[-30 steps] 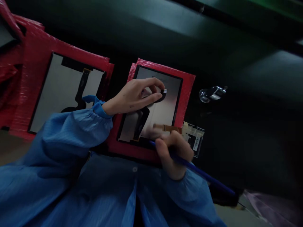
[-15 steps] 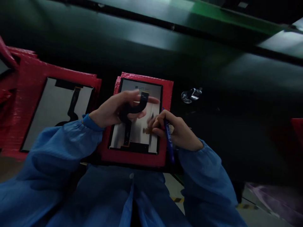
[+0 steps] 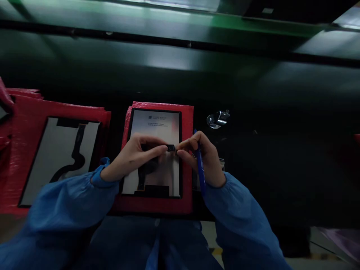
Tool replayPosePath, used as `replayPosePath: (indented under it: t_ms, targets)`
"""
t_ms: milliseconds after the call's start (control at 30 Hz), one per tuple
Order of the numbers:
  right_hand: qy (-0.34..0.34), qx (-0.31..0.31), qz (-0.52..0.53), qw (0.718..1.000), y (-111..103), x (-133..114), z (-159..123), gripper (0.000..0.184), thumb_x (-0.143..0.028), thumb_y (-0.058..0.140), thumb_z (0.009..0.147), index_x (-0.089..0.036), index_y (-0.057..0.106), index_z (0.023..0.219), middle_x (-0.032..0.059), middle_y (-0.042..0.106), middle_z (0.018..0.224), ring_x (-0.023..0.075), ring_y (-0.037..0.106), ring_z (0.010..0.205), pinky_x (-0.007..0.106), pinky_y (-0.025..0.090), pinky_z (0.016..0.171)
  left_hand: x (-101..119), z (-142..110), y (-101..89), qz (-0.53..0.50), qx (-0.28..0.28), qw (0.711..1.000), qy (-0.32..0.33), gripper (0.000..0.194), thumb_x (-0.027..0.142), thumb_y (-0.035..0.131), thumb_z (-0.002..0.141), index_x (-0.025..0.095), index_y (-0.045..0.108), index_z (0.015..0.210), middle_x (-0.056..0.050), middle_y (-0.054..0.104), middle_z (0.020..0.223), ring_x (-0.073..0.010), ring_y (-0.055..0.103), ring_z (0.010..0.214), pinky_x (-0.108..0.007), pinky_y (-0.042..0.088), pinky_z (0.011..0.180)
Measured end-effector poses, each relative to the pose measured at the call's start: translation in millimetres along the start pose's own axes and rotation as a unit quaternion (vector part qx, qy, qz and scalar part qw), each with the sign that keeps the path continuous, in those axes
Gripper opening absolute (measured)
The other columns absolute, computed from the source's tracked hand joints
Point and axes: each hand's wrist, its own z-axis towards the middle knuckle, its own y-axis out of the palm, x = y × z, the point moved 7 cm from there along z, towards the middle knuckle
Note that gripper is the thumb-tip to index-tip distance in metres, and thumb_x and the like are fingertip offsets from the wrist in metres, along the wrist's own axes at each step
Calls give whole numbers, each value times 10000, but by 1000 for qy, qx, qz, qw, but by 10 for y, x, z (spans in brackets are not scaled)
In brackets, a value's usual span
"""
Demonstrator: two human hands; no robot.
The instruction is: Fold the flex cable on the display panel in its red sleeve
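Note:
A display panel (image 3: 164,129) lies back side up on a red bubble-wrap bag (image 3: 186,157). Its black flex cable (image 3: 170,147) curves up from the lower edge of the panel. My left hand (image 3: 137,153) pinches the cable's free end between thumb and fingers. From the right, my right hand (image 3: 204,155) meets that end with closed fingertips, which hold a small connector piece, mostly hidden. A blue pen (image 3: 200,168) is tucked in the same hand, pointing down towards me.
On the left, a second display panel (image 3: 39,168) with a black flex cable rests on red bubble wrap (image 3: 22,123). A shiny metal piece (image 3: 218,119) lies right of the middle panel. A dark raised ledge (image 3: 168,67) runs along the back.
My hands have come together over the panel. The cable's end, loose across my left fingers before, is now pinched, and my right fingertips have brought the small connector piece against it.

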Motion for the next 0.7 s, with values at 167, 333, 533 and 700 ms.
replayPosePath:
  t_ms: [167, 333, 533, 700]
  targets:
    - [-5, 17, -29, 999, -23, -32, -20, 431, -371, 779, 848, -235, 380, 759, 2, 708, 800, 109, 609, 634, 254, 515, 606, -25, -3, 45, 104, 23, 994, 21, 213, 364, 733, 839, 159, 792, 842, -59, 743, 760, -159, 659, 687, -241, 516, 592]
    - [-4, 23, -48, 999, -35, -31, -36, 403, -323, 770, 859, -235, 389, 762, 5, 716, 803, 109, 602, 635, 250, 511, 604, -57, 1, 47, 143, 11, 990, 14, 228, 368, 707, 848, 158, 780, 795, -63, 720, 715, -155, 625, 645, -242, 480, 544]
    - [-6, -2, -62, 998, -6, -10, -44, 413, -352, 762, 869, -241, 377, 767, 9, 713, 815, 119, 631, 649, 262, 549, 618, -22, 0, 60, 132, 6, 991, 22, 167, 289, 691, 834, 156, 742, 748, -28, 665, 639, -124, 582, 577, -217, 453, 500]
    - [1, -12, -64, 998, 2, 11, -58, 415, -333, 767, 867, -238, 375, 772, 3, 709, 826, 110, 635, 663, 233, 546, 617, -22, 3, 76, 125, -4, 992, 22, 154, 252, 679, 831, 148, 718, 724, -4, 623, 600, -98, 546, 541, -197, 420, 480]
